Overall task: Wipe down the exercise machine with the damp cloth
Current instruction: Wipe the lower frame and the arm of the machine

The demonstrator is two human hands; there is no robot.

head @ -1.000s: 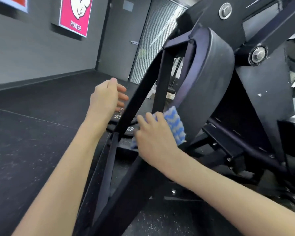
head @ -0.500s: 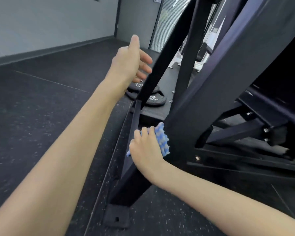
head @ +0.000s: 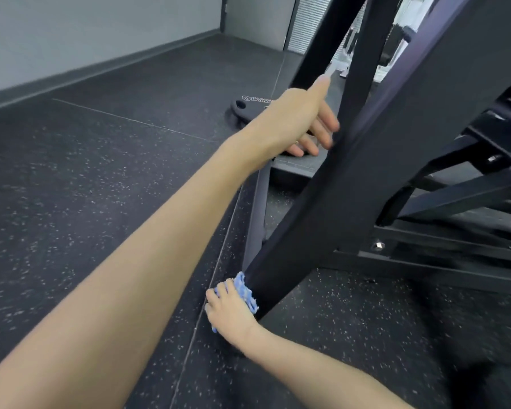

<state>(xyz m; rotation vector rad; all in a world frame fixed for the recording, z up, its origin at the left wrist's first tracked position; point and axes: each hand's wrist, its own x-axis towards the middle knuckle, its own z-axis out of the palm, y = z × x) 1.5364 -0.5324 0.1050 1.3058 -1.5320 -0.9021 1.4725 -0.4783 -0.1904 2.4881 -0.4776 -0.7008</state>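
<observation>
A black exercise machine [head: 381, 160] fills the right side, its thick slanted frame beam running down to the floor. My right hand [head: 229, 311] presses a blue and white damp cloth [head: 245, 292] against the bottom end of that beam, close to the floor. The cloth shows only at the hand's upper edge; the rest is under my palm. My left hand [head: 300, 119] is stretched out higher up, fingers relaxed, its fingertips at the beam's left edge. It holds nothing.
Black weight plates [head: 248, 109] lie on the floor behind my left hand. Speckled black rubber flooring [head: 86, 187] spreads to the left up to a grey wall [head: 71, 33]. Cross struts and bolts [head: 378, 245] of the machine sit low at the right.
My right hand has slid the cloth down the slanted beam from its upper part to its foot. My view tilted downward. My left hand lowered toward the beam's edge.
</observation>
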